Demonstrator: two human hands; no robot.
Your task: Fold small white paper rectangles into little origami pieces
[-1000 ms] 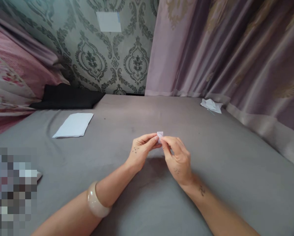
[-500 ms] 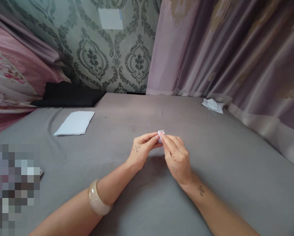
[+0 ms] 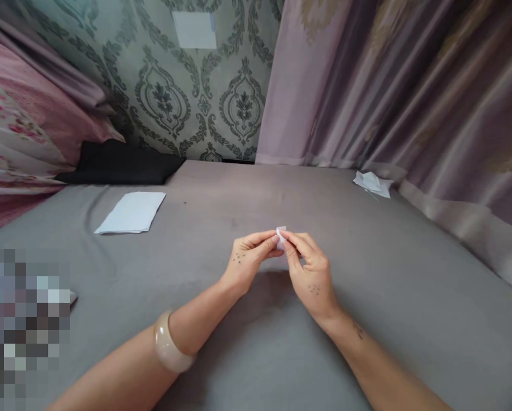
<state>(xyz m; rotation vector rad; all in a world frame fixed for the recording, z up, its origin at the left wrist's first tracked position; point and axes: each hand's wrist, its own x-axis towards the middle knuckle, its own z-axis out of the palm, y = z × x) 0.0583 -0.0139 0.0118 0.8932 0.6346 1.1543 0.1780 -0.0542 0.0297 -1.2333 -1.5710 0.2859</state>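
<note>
Grey bedsheet (image 3: 410, 285) spreads across the view, with a black cloth (image 3: 121, 164) at its far left edge and a stack of white paper sheets (image 3: 130, 212) lying flat on it, well apart from the hands. The left hand (image 3: 246, 261), a cream bangle (image 3: 169, 342) on its forearm, and the right hand (image 3: 311, 279) are together, their fingertips (image 3: 274, 240) pinching a small folded piece of white paper (image 3: 281, 236) above the sheet. Further right, a crumpled white paper (image 3: 372, 184) lies near the mauve curtain (image 3: 410, 85).
</note>
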